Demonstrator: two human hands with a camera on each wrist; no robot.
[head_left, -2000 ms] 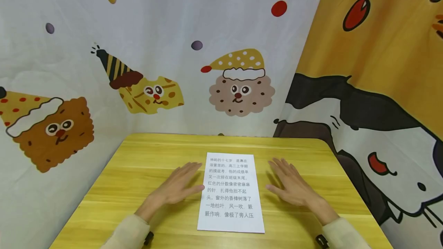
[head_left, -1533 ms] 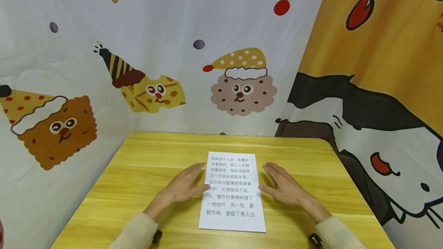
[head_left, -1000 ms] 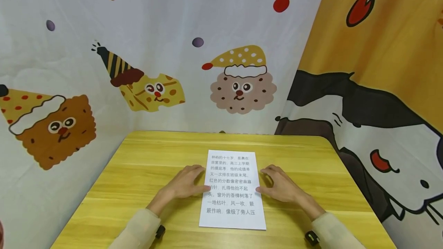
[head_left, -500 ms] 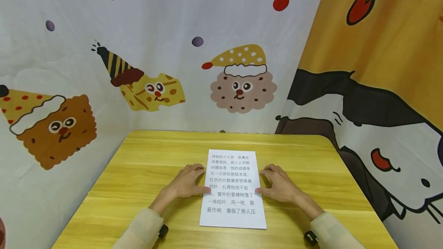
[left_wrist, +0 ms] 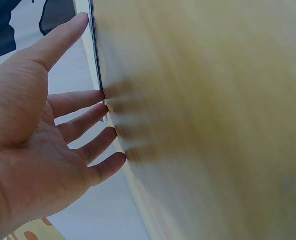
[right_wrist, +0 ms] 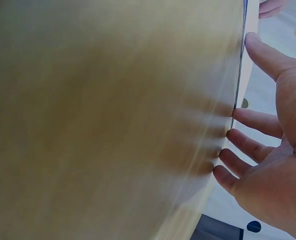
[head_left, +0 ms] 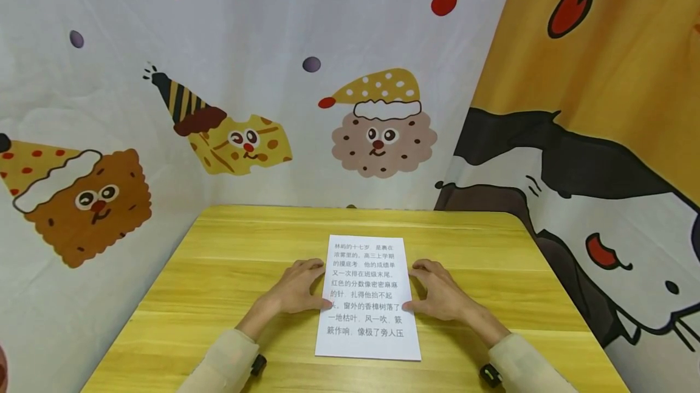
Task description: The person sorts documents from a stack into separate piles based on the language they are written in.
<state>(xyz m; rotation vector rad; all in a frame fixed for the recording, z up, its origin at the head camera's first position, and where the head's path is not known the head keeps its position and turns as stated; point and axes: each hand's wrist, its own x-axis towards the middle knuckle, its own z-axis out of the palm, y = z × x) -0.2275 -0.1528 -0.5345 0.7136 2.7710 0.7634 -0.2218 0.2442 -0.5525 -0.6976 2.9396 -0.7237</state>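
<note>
A white rectangular sheet (head_left: 365, 347) printed with several lines of Chinese text lies flat on the wooden table (head_left: 262, 232) in the head view. At its left edge my left hand (head_left: 292, 290) rests with the thumb on the sheet's margin and the other fingers spread down beside it. Mirroring it, my right hand (head_left: 444, 293) touches the right edge, thumb on the margin. In the left wrist view the fingertips (left_wrist: 120, 159) meet the tabletop, the index finger right at the sheet's thin dark edge. The right wrist view has fingertips (right_wrist: 218, 170) on the tabletop in the same way.
A white curtain (head_left: 246, 28) with cartoon biscuits and cheese hangs behind the table and along the left. On the right hangs an orange curtain (head_left: 525, 83) with a cartoon cat. Both wrists carry small black devices below pale sleeves (head_left: 224, 359).
Both hands have come inward and down from either side onto the sheet's edges, their fingers bending toward the table. In the last half second they have hardly moved. The sheet stays in place.
</note>
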